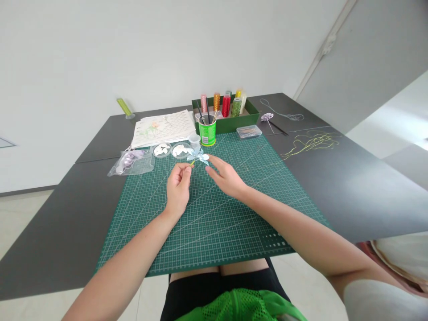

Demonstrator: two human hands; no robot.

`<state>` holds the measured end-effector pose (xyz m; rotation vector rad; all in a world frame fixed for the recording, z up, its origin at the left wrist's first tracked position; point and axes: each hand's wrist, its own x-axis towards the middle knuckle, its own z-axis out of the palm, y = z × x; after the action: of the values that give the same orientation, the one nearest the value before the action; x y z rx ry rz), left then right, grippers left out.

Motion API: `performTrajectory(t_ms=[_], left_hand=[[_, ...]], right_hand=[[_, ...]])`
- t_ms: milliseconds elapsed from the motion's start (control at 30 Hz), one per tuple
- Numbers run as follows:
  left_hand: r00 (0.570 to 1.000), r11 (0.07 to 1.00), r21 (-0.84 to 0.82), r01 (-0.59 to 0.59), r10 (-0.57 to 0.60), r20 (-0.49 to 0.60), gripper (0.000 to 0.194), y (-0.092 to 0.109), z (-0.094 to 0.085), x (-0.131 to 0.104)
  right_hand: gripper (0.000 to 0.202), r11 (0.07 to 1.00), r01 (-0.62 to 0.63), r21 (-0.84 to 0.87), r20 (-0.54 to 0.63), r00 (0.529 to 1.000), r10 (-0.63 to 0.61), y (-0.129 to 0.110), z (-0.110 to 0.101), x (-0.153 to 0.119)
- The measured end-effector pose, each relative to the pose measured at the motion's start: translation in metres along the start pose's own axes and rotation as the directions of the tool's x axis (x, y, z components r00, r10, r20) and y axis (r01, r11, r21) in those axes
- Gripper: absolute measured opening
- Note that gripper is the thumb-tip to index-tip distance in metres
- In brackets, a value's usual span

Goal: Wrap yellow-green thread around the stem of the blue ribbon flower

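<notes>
A pale blue artificial flower [198,154] with a short yellow-green stem is up over the cutting mat [214,232]. My left hand [179,183] is closed, pinching the stem between thumb and fingers just below the petals. On the other side, my right hand [227,177] has its thumb and forefinger apart at the right-hand petals. Its fingertips are at the petal edges; whether they press on them I cannot tell. Just behind the flower are two shallow round dishes of white pieces, the right dish [181,150] and the left dish [162,150], and a small white cup [194,140].
A green can [207,133] holds brushes and sticks before a green box [253,119] of thread spools. Drawn paper sheets [174,127] and a plastic bag [142,164] lie left. Rightward are a clear case [249,131], a purple flower [267,117] and loose yellow-green threads [309,143].
</notes>
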<state>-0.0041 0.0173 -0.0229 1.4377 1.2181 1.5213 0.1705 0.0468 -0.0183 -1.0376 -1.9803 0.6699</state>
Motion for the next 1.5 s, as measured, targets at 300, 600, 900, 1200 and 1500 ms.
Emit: performTrajectory(t_ms=[300,600,900,1200,1500], left_hand=[[0.999,0.999,-0.029,0.038,-0.037,0.029,0.026,0.016,0.016,-0.019],[1.000,1.000,0.005,0.029,-0.029,0.000,0.029,0.018,0.022,-0.021],[0.999,0.999,0.003,0.049,-0.049,-0.020,0.029,0.014,0.023,-0.019],[0.997,0.995,0.102,0.000,-0.009,0.082,0.028,0.014,0.018,-0.016],[0.974,0.983,0.179,0.048,-0.086,0.209,0.023,0.012,0.013,-0.011]], right_hand=[[0.033,0.705,-0.297,0.644,0.172,0.954,0.245,-0.024,0.022,-0.003],[0.027,0.700,-0.243,0.671,-0.024,0.937,0.349,-0.034,0.028,-0.002],[0.021,0.626,-0.245,0.740,-0.113,0.873,0.475,-0.031,0.036,-0.004],[0.017,0.578,-0.310,0.755,-0.054,0.849,0.526,-0.035,0.022,0.000],[0.016,0.615,-0.339,0.712,-0.059,0.843,0.534,-0.033,0.009,0.004]])
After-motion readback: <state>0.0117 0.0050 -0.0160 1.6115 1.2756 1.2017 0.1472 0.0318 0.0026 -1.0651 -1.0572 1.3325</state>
